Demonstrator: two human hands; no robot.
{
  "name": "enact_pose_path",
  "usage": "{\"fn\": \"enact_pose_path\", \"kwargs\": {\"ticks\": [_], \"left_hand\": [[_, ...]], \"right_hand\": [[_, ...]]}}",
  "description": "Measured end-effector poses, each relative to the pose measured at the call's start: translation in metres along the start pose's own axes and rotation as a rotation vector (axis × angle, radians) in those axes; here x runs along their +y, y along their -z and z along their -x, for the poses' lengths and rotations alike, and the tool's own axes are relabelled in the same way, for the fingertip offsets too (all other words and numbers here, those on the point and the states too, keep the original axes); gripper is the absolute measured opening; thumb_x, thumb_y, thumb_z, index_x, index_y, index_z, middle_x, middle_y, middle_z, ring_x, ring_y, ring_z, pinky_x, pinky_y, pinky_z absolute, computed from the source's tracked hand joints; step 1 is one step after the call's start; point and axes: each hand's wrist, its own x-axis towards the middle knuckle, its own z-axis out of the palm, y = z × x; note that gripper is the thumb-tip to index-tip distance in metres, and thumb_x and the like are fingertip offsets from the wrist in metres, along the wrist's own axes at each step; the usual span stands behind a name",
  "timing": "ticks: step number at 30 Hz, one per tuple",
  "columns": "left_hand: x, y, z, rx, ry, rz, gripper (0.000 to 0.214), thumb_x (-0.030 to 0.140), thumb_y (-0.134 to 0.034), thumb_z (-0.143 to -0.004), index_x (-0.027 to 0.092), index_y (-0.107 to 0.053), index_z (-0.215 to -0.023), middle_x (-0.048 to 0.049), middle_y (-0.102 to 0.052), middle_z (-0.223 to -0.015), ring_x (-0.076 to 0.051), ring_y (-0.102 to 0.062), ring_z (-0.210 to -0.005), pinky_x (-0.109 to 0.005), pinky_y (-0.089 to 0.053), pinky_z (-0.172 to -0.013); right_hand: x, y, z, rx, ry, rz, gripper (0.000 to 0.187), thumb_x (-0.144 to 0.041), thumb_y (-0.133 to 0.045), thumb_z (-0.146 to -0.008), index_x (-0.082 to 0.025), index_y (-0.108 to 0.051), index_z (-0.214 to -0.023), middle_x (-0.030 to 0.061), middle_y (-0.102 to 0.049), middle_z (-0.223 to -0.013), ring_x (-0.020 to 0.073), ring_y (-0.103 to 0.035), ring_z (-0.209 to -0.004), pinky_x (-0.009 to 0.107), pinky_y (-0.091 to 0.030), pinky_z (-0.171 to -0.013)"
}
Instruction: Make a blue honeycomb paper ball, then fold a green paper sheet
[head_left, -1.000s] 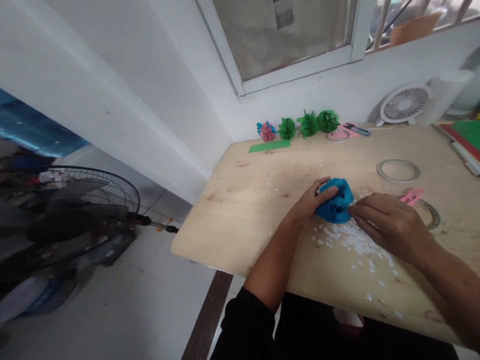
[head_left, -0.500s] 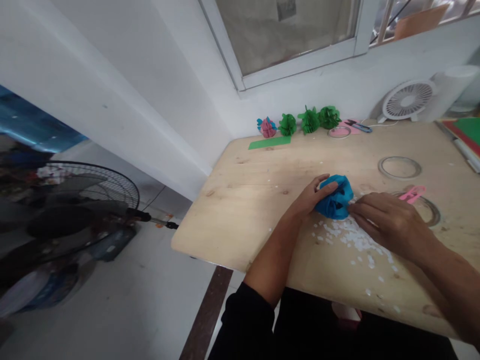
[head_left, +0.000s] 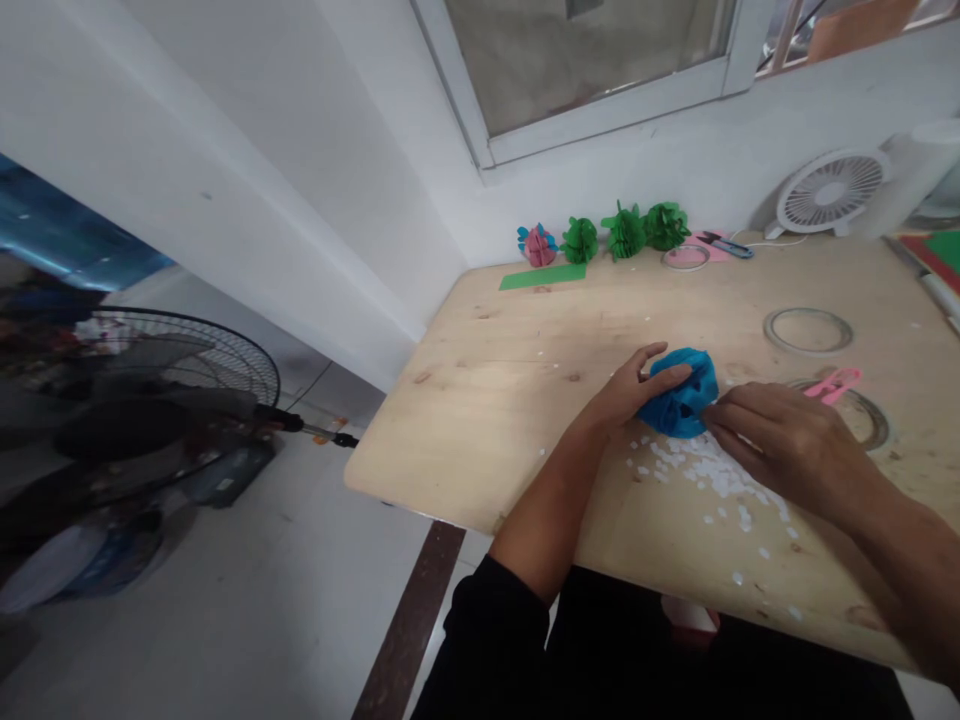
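A round blue folded-paper ball (head_left: 682,395) with dark gaps between its folds is held just above the table. My left hand (head_left: 634,385) grips it from the left, thumb across the near face and fingers behind. At its right edge, my right hand (head_left: 772,430) is closed, with thumb and forefinger pinched against the paper; anything small between those fingertips is hidden. Small white paper bits (head_left: 720,470) lie scattered on the wood beneath both hands. A pink clip (head_left: 834,385) rests on coiled wire (head_left: 874,425) just beyond my right hand.
Along the wall sit several green paper balls (head_left: 626,232) and a pink one with blue tips (head_left: 538,245). A green strip (head_left: 543,277), snips (head_left: 725,245), a wire ring (head_left: 808,332) and a small white fan (head_left: 832,190) share the wooden table (head_left: 450,400). A large black fan (head_left: 172,370) stands left.
The view has shifted slightly. My left hand still grips the blue paper ball, which looks turned a little, and my right fingertips stay at its right edge.
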Motion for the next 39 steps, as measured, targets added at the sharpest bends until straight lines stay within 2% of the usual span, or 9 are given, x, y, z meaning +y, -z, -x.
{"fn": "enact_pose_path", "kwargs": {"ticks": [4,18,23,26,30,35,39], "left_hand": [[0.0006,0.0000,-0.0013,0.032,0.043,-0.104,0.076,0.052,-0.085,-0.067,0.026,-0.058,-0.134,-0.0090,-0.067,-0.119,-0.025,-0.063,-0.108,-0.034,-0.051,-0.091],[0.0078,-0.0036,0.0021,0.031,0.040,-0.084,0.064,0.047,-0.083,-0.071,0.026,-0.062,-0.128,-0.0074,-0.068,-0.123,-0.027,-0.063,-0.116,-0.038,-0.050,-0.100],[0.0095,-0.0036,0.0039,0.008,0.036,-0.049,0.071,0.048,-0.083,-0.071,0.023,-0.057,-0.133,-0.0102,-0.065,-0.130,-0.027,-0.063,-0.117,-0.039,-0.050,-0.101],[0.0094,-0.0031,0.0032,0.017,0.047,-0.036,0.068,0.046,-0.081,-0.073,0.023,-0.057,-0.133,-0.0087,-0.067,-0.126,-0.025,-0.065,-0.113,-0.037,-0.051,-0.099],[0.0082,-0.0030,0.0023,0.030,0.042,0.002,0.061,0.043,-0.081,-0.075,0.024,-0.061,-0.129,-0.0065,-0.069,-0.119,-0.022,-0.067,-0.104,-0.034,-0.052,-0.093],[0.0074,-0.0029,0.0033,0.019,0.033,0.027,0.062,0.047,-0.082,-0.073,0.024,-0.061,-0.127,-0.0071,-0.071,-0.113,-0.023,-0.068,-0.098,-0.035,-0.053,-0.089],[0.0070,-0.0024,0.0036,0.012,0.027,0.015,0.061,0.048,-0.083,-0.071,0.026,-0.063,-0.124,-0.0058,-0.071,-0.111,-0.022,-0.068,-0.097,-0.033,-0.053,-0.086]], "right_hand": [[0.0017,-0.0019,0.0014,-0.025,0.023,0.000,0.022,-0.020,-0.050,-0.098,-0.021,-0.068,-0.085,0.0050,-0.067,-0.077,0.0174,-0.062,-0.070,0.031,-0.042,-0.065],[0.0035,-0.0034,0.0001,-0.045,0.131,0.052,0.013,-0.015,-0.049,-0.097,-0.018,-0.060,-0.092,0.0035,-0.062,-0.076,0.0182,-0.060,-0.068,0.031,-0.041,-0.062],[0.0024,-0.0018,-0.0013,-0.064,0.113,0.010,0.012,-0.014,-0.049,-0.096,-0.018,-0.060,-0.093,0.0027,-0.060,-0.075,0.0175,-0.059,-0.066,0.030,-0.041,-0.060],[0.0022,-0.0019,-0.0015,-0.052,0.106,0.016,0.013,-0.014,-0.050,-0.095,-0.016,-0.063,-0.095,0.0036,-0.061,-0.077,0.0179,-0.060,-0.067,0.030,-0.042,-0.061],[0.0016,-0.0029,-0.0008,-0.036,0.087,0.058,0.017,-0.016,-0.051,-0.095,-0.018,-0.067,-0.090,0.0036,-0.061,-0.071,0.0186,-0.061,-0.066,0.031,-0.043,-0.061],[-0.0020,-0.0013,-0.0015,0.045,-0.021,-0.016,0.017,-0.018,-0.053,-0.094,-0.021,-0.069,-0.092,0.0065,-0.071,-0.084,0.0203,-0.067,-0.074,0.033,-0.050,-0.066],[-0.0028,-0.0003,-0.0022,0.104,-0.031,-0.009,0.013,-0.016,-0.057,-0.092,-0.020,-0.069,-0.090,0.0066,-0.072,-0.082,0.0208,-0.067,-0.073,0.033,-0.049,-0.066]]}}
